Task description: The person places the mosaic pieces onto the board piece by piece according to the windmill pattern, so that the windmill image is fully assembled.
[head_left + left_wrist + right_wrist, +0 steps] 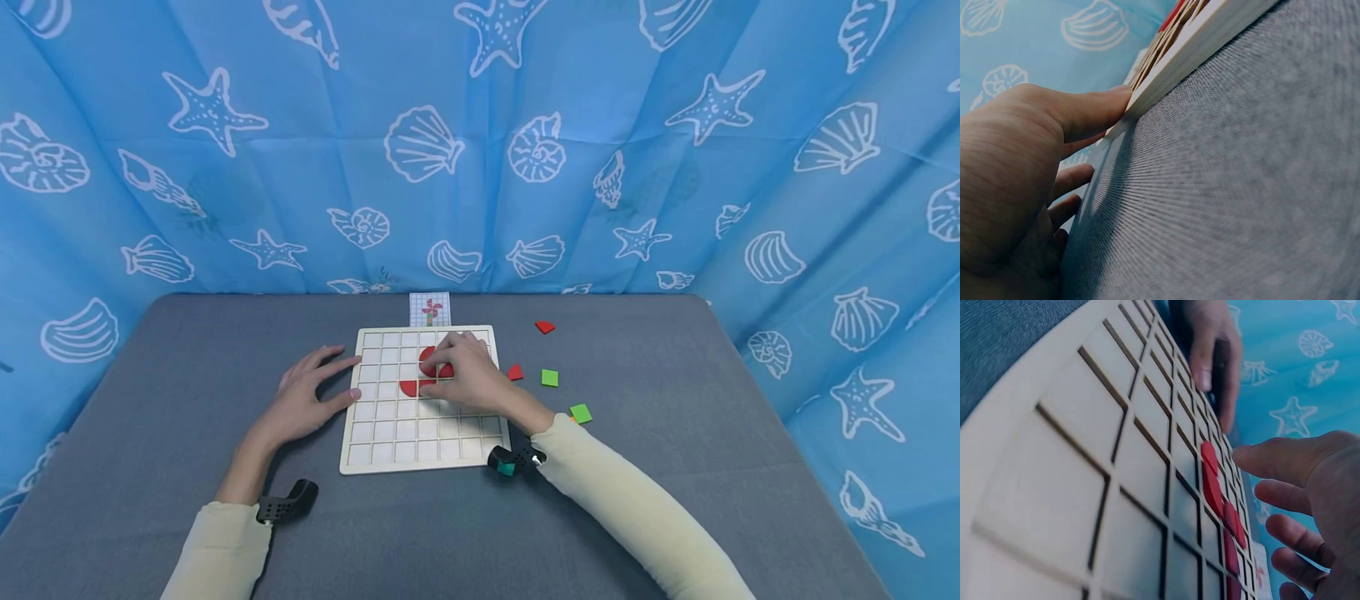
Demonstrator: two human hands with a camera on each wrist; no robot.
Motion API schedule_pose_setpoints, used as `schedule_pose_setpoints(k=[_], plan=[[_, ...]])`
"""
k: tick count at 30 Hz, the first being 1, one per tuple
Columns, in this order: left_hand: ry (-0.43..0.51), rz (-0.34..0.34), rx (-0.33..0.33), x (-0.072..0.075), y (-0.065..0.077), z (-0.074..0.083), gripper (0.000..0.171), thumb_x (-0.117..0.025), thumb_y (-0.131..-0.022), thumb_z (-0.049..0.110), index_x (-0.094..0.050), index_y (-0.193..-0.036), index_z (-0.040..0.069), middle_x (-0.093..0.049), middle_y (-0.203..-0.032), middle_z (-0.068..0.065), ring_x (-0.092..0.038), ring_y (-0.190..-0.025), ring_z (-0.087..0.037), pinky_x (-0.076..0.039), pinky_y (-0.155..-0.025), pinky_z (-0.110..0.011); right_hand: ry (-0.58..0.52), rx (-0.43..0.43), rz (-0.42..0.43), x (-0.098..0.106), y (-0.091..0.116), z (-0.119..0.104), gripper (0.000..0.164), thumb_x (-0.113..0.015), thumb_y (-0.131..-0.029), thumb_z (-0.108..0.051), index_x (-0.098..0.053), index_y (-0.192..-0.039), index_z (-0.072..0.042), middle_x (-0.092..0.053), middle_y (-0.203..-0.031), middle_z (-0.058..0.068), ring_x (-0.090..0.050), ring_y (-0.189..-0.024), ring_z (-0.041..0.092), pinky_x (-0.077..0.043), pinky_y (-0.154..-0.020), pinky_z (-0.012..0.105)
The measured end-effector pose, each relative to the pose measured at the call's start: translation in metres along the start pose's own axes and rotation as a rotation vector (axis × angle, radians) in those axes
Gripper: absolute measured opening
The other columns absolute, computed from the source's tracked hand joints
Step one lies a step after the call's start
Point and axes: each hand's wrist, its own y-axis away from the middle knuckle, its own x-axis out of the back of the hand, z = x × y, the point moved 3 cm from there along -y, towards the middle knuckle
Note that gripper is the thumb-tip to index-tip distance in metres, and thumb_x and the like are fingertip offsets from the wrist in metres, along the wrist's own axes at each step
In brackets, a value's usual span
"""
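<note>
A pale wooden grid board (382, 454) lies on the table, with several red tiles (408, 388) set in its squares near the middle. My left hand (303, 396) is at the board's left side, its thumb touching the wooden edge in the left wrist view and its other fingers spread loosely. Over the red tiles hovers my right hand (472, 375), partly covering them from the head camera. In the right wrist view its thumb and fingers stand apart with nothing between them, close above the red pieces (1211, 487).
Behind the board lies a small card (430, 309) with a red pinwheel picture on a grid. To the board's right are a red tile (545, 327), another red tile (515, 372), a green square (550, 377) and a second green square (581, 413) overlapping something orange.
</note>
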Motion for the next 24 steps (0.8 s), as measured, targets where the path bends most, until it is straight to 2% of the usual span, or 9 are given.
schedule_pose_setpoints(k=[4, 13, 24], plan=[[0.002, 0.006, -0.008, 0.001, 0.000, 0.001, 0.060, -0.071, -0.095, 0.039, -0.057, -0.146, 0.010, -0.036, -0.156, -0.024, -0.020, -0.147, -0.050, -0.010, -0.111, -0.074, -0.005, -0.019, 0.041, 0.011, 0.008, 0.011, 0.024, -0.083, -0.085, -0.021, -0.081, -0.106, -0.010, -0.060, -0.106, 0.007, -0.048, -0.105, 0.024, -0.034, -0.092, 0.049], [0.003, 0.009, -0.020, 0.002, 0.001, 0.002, 0.059, -0.071, -0.095, 0.038, -0.057, -0.145, 0.010, -0.036, -0.156, -0.024, -0.020, -0.147, -0.050, -0.010, -0.111, -0.074, -0.020, -0.117, 0.129, 0.041, 0.032, 0.047, 0.030, -0.083, -0.086, -0.022, -0.079, -0.110, -0.006, -0.058, -0.109, 0.012, -0.046, -0.103, 0.029, -0.033, -0.092, 0.051], [-0.001, 0.007, -0.020, 0.000, -0.001, -0.002, 0.061, -0.071, -0.095, 0.040, -0.056, -0.146, 0.011, -0.035, -0.157, -0.024, -0.019, -0.148, -0.050, -0.010, -0.111, -0.074, 0.017, -0.275, 0.253, 0.089, 0.049, 0.109, 0.035, -0.083, -0.087, -0.018, -0.075, -0.117, -0.002, -0.059, -0.112, 0.018, -0.048, -0.107, 0.037, -0.036, -0.094, 0.054]])
